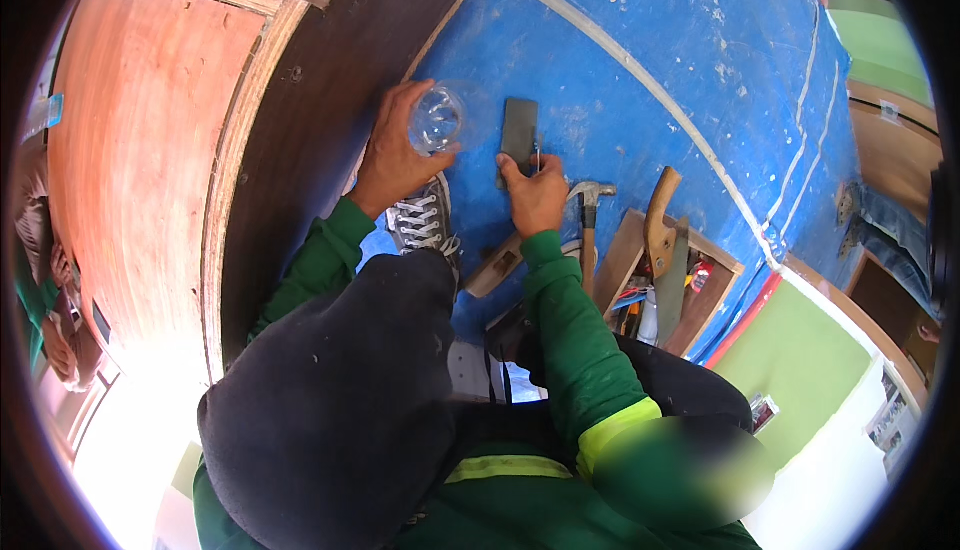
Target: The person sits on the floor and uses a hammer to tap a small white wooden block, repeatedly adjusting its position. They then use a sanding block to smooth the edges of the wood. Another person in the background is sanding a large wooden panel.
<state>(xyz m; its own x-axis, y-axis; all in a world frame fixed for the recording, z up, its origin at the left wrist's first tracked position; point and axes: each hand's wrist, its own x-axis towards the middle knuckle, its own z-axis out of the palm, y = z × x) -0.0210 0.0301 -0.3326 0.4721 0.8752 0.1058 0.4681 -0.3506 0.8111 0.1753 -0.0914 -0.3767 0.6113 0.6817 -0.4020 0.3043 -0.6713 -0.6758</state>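
Observation:
My left hand is wrapped round a clear plastic bottle, seen end-on above the blue floor. A flat grey sharpening stone lies on the floor to the right of the bottle. At the stone's near end my right hand is closed in a pinch on a thin metal piece, which shows only as a narrow edge. My right thumb rests over the stone. Most of the metal piece is hidden by the fingers.
A claw hammer lies right of my right wrist. Beyond it a wooden toolbox holds a handsaw and several tools. A wooden block lies between my arms, near my shoe. A dark wooden panel edge rises at left.

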